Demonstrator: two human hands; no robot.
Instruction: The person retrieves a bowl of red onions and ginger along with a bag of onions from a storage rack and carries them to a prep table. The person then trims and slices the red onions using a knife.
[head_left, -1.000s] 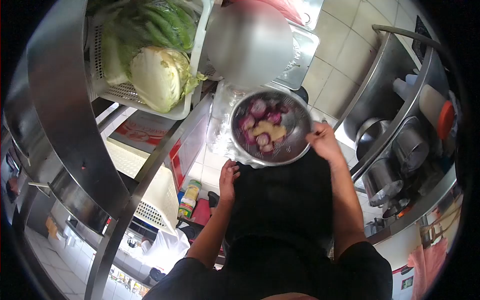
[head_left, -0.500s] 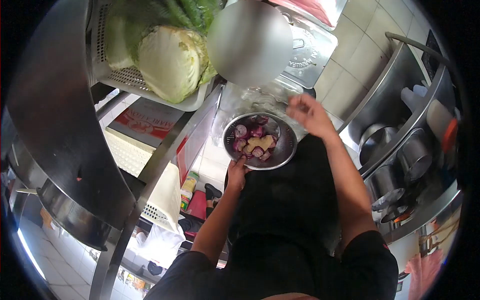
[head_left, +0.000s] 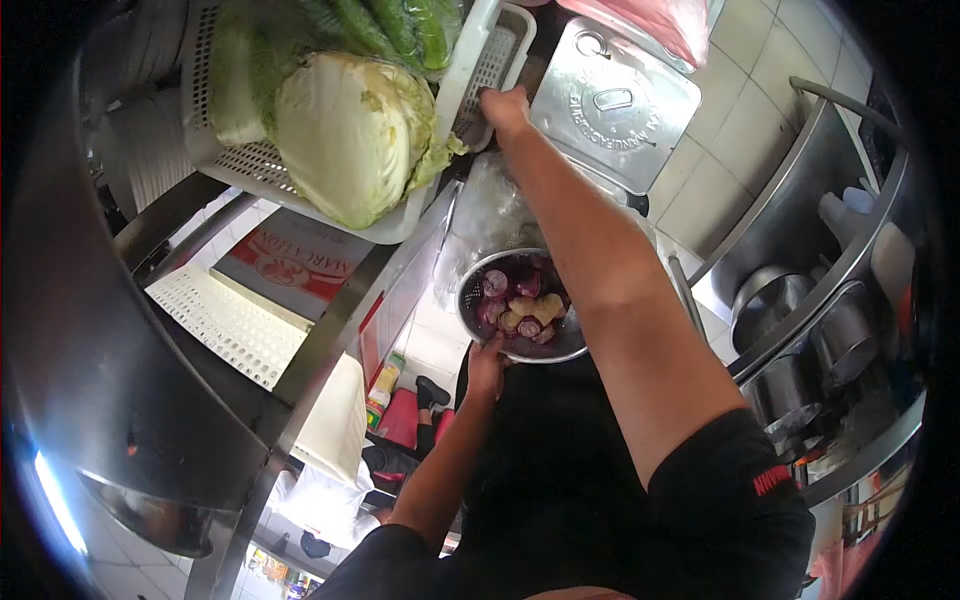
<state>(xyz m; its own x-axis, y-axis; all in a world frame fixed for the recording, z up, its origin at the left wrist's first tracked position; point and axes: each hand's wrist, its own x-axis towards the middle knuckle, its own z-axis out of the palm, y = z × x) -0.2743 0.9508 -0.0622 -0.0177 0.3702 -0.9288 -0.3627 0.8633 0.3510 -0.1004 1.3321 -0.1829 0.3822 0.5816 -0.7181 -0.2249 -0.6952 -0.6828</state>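
My left hand (head_left: 487, 367) grips the near rim of a metal colander (head_left: 570, 346), its fingers closed on the edge. Inside the colander lie several purple onion pieces (head_left: 495, 284) and some pale ginger (head_left: 535, 310). My right arm stretches forward across the colander and covers its right side. My right hand (head_left: 507, 107) is at the edge of a small white basket (head_left: 515, 50), beside the large white crate; its fingertips are partly hidden at the rim, so its grip is unclear.
A white crate (head_left: 385, 233) with cabbage (head_left: 345, 140) and green vegetables stands at the upper left. A square metal lid (head_left: 615, 105) is right of my right hand. Metal pots (head_left: 785, 390) are at the right. Another person in white (head_left: 325, 505) is at the lower left.
My left hand has taken hold of the colander's rim. My right hand has let go of the colander and moved forward and left to the small basket.
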